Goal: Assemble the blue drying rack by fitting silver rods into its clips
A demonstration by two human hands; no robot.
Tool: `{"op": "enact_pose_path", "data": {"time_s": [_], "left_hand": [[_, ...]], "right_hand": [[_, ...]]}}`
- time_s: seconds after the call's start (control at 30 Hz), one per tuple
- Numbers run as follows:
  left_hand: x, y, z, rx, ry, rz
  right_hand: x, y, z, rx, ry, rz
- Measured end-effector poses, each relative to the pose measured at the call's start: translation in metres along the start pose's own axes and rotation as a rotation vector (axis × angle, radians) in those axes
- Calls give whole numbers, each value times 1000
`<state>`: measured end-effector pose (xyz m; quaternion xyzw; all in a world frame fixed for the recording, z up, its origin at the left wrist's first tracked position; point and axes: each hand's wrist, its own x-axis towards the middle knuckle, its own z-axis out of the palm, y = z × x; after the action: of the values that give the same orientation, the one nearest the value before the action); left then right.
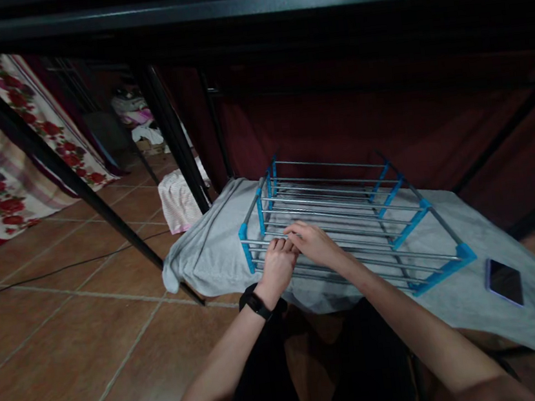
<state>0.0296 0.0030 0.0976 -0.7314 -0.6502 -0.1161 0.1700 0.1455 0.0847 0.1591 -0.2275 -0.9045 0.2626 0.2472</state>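
Observation:
A drying rack [339, 195] of thin metal bars with blue plastic joints lies on a grey cloth [221, 239]. Both my hands meet over its front bars, left of the middle. My left hand [280, 263], below a dark wristwatch [255, 303], has its fingers curled in. Beside it, my right hand [312, 242] is bent over with its fingertips close to the left ones. Whether the fingers grip a bar or pinch something small between them is hidden.
A phone [504, 282] lies on the cloth at the right. Black metal frame bars [243, 5] cross overhead, with a slanting post [74, 178] at the left. Behind hangs a dark red curtain [336, 120]. A cable [66, 271] runs over the tiled floor [26, 341].

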Motion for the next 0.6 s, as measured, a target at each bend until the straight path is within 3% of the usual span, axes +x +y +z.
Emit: {"op": "enact_pose_path", "data": {"time_s": [0.17,0.33,0.5,0.6], "left_hand": [[2,-1,26,-98,-73,-116],[2,-4,46,-217,-19,-135],[6,-2,51,-255,32,-158],[0,4,46,-249,64,-38]], "right_hand": [[53,-23,35,-248,-272,-19],[80,-37,65,-348,-413,23],[86,-38,85,-325,-407,101],[86,-32,89,-269,-405,99]]}}
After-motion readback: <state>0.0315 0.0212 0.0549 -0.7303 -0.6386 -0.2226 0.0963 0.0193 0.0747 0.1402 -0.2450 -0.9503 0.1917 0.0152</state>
